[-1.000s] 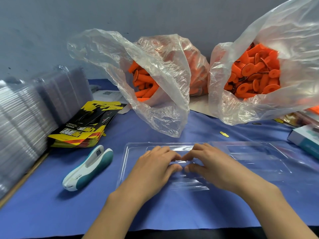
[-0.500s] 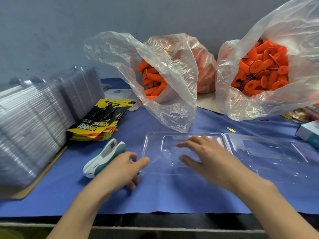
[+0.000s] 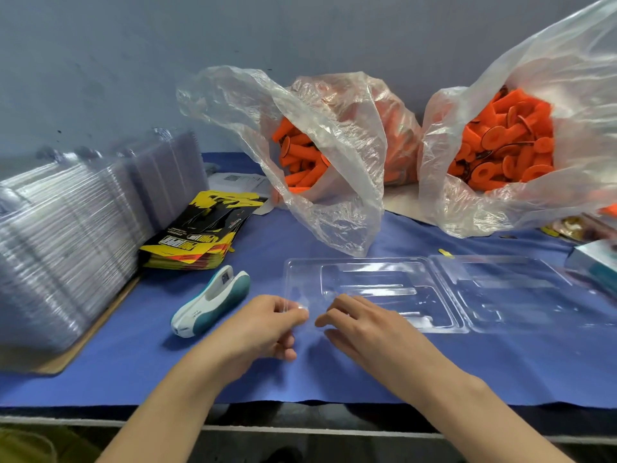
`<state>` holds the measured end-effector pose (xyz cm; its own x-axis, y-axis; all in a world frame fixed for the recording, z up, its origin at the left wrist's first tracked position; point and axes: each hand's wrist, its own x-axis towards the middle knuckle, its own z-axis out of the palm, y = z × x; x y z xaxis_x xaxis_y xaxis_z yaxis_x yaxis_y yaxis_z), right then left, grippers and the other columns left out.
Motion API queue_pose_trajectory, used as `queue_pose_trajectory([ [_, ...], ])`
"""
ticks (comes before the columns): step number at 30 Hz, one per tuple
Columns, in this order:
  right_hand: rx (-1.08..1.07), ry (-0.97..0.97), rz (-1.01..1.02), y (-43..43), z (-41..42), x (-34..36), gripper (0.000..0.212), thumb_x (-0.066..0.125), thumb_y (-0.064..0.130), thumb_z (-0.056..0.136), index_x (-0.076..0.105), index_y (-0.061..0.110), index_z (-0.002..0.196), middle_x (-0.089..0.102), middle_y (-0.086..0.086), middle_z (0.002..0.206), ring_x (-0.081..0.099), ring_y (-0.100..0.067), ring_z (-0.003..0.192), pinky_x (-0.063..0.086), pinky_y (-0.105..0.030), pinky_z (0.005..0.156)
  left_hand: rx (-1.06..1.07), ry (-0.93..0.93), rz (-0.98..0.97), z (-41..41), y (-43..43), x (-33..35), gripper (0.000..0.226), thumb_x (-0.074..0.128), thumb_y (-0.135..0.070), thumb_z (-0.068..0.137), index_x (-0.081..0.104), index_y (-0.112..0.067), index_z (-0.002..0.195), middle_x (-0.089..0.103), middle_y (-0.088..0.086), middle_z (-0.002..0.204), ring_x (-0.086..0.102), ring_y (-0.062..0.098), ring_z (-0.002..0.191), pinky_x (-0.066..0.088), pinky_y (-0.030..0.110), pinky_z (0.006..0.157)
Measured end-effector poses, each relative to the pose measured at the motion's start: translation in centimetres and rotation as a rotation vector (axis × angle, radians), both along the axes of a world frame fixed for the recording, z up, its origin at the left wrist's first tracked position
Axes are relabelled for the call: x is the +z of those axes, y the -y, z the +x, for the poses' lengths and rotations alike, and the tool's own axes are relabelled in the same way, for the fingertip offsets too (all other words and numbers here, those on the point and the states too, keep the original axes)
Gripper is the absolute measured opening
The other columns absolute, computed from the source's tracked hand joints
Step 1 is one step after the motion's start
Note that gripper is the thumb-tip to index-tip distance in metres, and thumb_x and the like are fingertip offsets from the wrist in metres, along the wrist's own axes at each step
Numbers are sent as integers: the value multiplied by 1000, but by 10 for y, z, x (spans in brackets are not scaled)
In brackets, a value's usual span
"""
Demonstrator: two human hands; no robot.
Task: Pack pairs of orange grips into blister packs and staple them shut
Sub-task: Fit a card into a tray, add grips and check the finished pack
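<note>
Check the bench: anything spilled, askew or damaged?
No damage visible. A yellow scrap lies loose on the blue mat just beyond the open blister pack, and the stack of cards is fanned unevenly. An orange piece at the far right edge may lie outside its bag; too cropped to tell.

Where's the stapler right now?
In the head view, the stapler lies on the blue cloth left of the open blister pack, near the left hand, in front of the yellow cards.
</note>
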<state>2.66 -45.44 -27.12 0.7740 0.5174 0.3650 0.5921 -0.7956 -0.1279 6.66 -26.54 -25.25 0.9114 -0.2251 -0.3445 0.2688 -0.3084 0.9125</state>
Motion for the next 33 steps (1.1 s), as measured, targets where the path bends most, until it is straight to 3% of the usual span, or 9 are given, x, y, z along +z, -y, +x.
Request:
queue_pose_trajectory([
  [3, -14, 78, 15, 4, -5, 3, 8, 65, 23, 94, 69, 23, 101, 62, 6, 94, 62, -17, 82, 53, -33, 56, 6, -5, 19, 2, -7, 4, 8, 59, -12, 96, 59, -9, 103, 47, 0, 58, 49, 12, 45, 48, 24, 45],
  [6, -72, 169, 39, 7, -7, 4, 11, 77, 22, 85, 66, 25, 85, 58, 9, 81, 57, -15, 69, 34, -17, 56, 22, -41, 5, 3, -12, 6, 17, 52, -7, 96, 54, -17, 109, 49, 1, 51, 55, 17, 45, 48, 26, 43],
  [9, -64, 214, 80, 7, -4, -2, 14, 74, 19, 88, 61, 22, 82, 54, 7, 80, 51, -17, 69, 34, -19, 63, 63, -49, -35, 5, -7, 8, 17, 47, -3, 93, 55, -13, 104, 55, 5, 56, 63, 22, 52, 50, 28, 45],
  [12, -49, 232, 102, 7, -2, -6, 15, 71, 18, 90, 59, 19, 81, 52, 4, 80, 49, -19, 69, 42, -27, 65, 135, -29, -90, 9, -1, 9, 12, 51, -3, 93, 60, -9, 97, 65, 11, 80, 63, 21, 57, 52, 29, 48],
  [18, -36, 236, 111, 12, 1, -7, 15, 73, 21, 89, 60, 20, 82, 53, 5, 80, 50, -19, 68, 41, -27, 66, 118, -127, -233, 12, -4, 5, 9, 56, -5, 94, 62, -8, 100, 68, 10, 92, 64, 16, 63, 56, 28, 55],
  [26, -48, 227, 129, 14, 0, -6, 15, 72, 20, 89, 59, 21, 82, 53, 6, 81, 50, -19, 70, 37, -24, 69, 159, -286, -382, 13, -6, 6, 19, 60, -5, 93, 66, 1, 110, 68, 11, 83, 67, 17, 62, 60, 29, 60],
  [33, -57, 213, 149, 13, -3, -1, 14, 70, 16, 91, 61, 16, 81, 52, 3, 80, 50, -21, 69, 42, -29, 65, 223, -220, -455, 17, -4, 5, 16, 66, -1, 88, 66, 9, 100, 64, 15, 76, 66, 21, 67, 62, 32, 68],
])
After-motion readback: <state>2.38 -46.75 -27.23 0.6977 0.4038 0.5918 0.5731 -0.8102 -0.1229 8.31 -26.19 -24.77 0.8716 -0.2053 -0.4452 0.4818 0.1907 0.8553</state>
